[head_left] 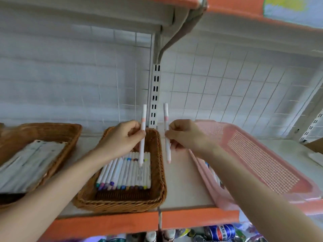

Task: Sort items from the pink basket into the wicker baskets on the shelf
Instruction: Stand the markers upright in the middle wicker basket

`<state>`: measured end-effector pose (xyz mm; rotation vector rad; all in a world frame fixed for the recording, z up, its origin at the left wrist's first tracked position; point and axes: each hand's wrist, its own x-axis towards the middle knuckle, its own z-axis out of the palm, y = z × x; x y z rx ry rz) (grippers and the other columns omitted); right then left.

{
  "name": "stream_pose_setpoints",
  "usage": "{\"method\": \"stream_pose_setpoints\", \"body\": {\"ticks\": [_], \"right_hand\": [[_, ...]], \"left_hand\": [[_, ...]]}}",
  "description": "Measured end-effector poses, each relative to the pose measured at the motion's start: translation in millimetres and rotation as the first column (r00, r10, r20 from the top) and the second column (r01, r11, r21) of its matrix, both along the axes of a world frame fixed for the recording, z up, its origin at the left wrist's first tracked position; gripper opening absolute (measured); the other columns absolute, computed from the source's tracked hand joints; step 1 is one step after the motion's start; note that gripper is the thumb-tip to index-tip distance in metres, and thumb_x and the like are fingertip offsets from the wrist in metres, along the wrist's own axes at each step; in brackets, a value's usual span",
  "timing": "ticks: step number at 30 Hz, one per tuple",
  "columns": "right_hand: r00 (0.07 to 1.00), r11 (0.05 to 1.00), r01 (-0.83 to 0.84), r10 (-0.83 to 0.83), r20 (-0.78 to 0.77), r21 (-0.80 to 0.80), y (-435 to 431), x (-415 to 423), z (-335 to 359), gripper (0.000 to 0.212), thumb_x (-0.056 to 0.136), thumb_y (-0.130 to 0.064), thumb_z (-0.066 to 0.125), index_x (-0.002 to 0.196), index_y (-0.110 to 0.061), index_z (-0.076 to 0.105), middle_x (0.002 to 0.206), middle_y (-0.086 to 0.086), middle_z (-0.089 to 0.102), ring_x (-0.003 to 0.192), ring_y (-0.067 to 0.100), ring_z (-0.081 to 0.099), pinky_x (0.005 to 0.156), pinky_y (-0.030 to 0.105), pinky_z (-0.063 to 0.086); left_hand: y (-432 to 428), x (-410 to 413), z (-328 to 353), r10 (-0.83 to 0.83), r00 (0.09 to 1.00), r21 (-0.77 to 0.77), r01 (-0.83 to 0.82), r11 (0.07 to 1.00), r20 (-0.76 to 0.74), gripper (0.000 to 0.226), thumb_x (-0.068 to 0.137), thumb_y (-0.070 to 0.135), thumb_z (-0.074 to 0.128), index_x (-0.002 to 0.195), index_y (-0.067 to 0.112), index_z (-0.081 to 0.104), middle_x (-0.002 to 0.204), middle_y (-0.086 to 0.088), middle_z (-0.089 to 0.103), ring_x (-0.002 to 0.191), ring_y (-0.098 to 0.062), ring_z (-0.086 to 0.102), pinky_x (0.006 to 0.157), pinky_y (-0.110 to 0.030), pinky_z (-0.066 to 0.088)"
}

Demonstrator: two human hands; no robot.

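**Shelf stock at hand: two pens held, one basket of pens, one basket of packets**

Left hand [122,137]: fingers closed round a white pen with peach band [143,135], held near upright, its lower tip just above or touching the row of pens below; which of the two cannot be told.

Right hand [185,135]: fingers closed round a second white pen with pink band [167,133], also near upright, slightly tilted, its lower tip hanging over the bare shelf board [181,186] between the centre wicker basket and the pink basket.

Centre wicker basket [157,189]: rectangular, brown weave, standing on the shelf board. Holds a row of white pens with coloured caps [125,173], laid side by side, caps toward the near edge.

Left wicker basket [57,131]: same weave, beside the centre basket at left, partly cut off by the frame. Holds flat pale packets [29,165]; contents blurred.

Pink basket [262,165]: plastic, perforated base, to the right, tilted up on the shelf with its underside facing the viewer. A few items show at its near left rim behind the right forearm; too hidden to identify.

Fittings: orange shelf edging [111,224] along the near edge; slotted white upright [154,96] at the far centre; white wire grid backing [227,84].
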<state>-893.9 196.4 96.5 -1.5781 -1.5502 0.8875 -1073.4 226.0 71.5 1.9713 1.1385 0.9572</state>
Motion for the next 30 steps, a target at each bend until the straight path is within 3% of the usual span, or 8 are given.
{"method": "stream_pose_setpoints", "body": {"ticks": [5,8,11,15,19,23,26,30], "right_hand": [[0.998,0.996,-0.057,0.06,0.036,-0.068,13,-51,-24,0.023,0.087,-0.002,0.055,0.067,-0.01,0.05,0.059,0.007,0.057,0.046,0.011,0.055,0.044,0.017,0.048],[0.992,0.993,-0.058,0.069,0.104,-0.107,23,-74,-42,0.019,0.087,-0.005,0.056,0.07,-0.012,0.051,0.057,0.004,0.058,0.049,0.011,0.056,0.046,0.019,0.048],[0.986,0.99,-0.026,0.048,0.159,-0.136,34,-89,-59,0.015,0.086,-0.005,0.057,0.072,-0.011,0.055,0.054,0.004,0.06,0.047,0.012,0.058,0.045,0.018,0.048],[0.986,0.971,0.009,0.031,0.164,-0.24,45,-101,-75,0.006,0.085,-0.001,0.059,0.078,0.0,0.059,0.058,0.011,0.06,0.041,0.008,0.058,0.044,0.017,0.049],[0.977,0.955,0.023,0.042,0.211,-0.297,56,-110,-83,0.009,0.082,0.003,0.06,0.085,0.01,0.062,0.058,0.016,0.059,0.039,0.011,0.058,0.046,0.02,0.052],[0.963,0.945,0.05,0.04,0.266,-0.324,64,-115,-89,0.012,0.08,0.003,0.06,0.068,0.004,0.057,0.058,0.017,0.06,0.04,0.014,0.059,0.048,0.024,0.053],[0.952,0.943,0.053,0.052,0.301,-0.329,66,-118,-93,0.013,0.08,0.001,0.061,0.067,0.002,0.057,0.058,0.015,0.062,0.047,0.017,0.061,0.053,0.025,0.054],[0.926,0.95,0.063,0.058,0.372,-0.305,64,-117,-92,0.015,0.082,-0.003,0.059,0.068,0.002,0.06,0.063,0.015,0.067,0.049,0.017,0.061,0.058,0.026,0.055]], "left_hand": [[-6,-54,-10,0.064,0.998,-0.008,-0.064,0.998,-0.003,0.018,0.095,0.011,0.051,0.078,0.014,0.056,0.071,0.001,0.057,0.057,0.005,0.056,0.052,-0.01,0.042],[-4,-83,-18,0.108,0.992,0.009,-0.108,0.994,-0.061,0.019,0.093,0.015,0.053,0.076,0.019,0.058,0.072,0.004,0.058,0.069,-0.01,0.056,0.064,-0.026,0.043],[-3,-105,-25,0.135,0.987,-0.017,-0.136,0.991,-0.085,0.015,0.093,0.015,0.054,0.08,0.011,0.061,0.078,-0.005,0.061,0.078,-0.022,0.06,0.074,-0.036,0.047],[-7,-122,-31,0.121,0.989,-0.04,-0.124,0.991,-0.083,0.018,0.094,0.012,0.053,0.076,0.011,0.058,0.075,-0.004,0.06,0.07,-0.014,0.059,0.063,-0.018,0.047],[-5,-131,-34,0.103,0.991,-0.049,-0.108,0.993,-0.088,0.017,0.094,0.014,0.053,0.078,0.011,0.059,0.077,-0.005,0.061,0.073,-0.017,0.061,0.072,-0.031,0.049],[-4,-130,-36,0.058,0.993,-0.067,-0.065,0.996,-0.102,0.017,0.094,0.015,0.053,0.078,0.015,0.058,0.077,-0.002,0.063,0.065,-0.007,0.061,0.059,-0.016,0.044],[-1,-128,-39,0.04,0.994,-0.081,-0.048,0.996,-0.103,0.017,0.093,0.015,0.054,0.077,0.015,0.059,0.076,-0.001,0.065,0.063,-0.005,0.063,0.059,-0.015,0.048],[1,-121,-41,0.037,0.991,-0.075,-0.046,0.996,-0.125,0.016,0.092,0.019,0.055,0.078,0.017,0.06,0.078,-0.001,0.065,0.075,-0.016,0.064,0.069,-0.028,0.049]]}}
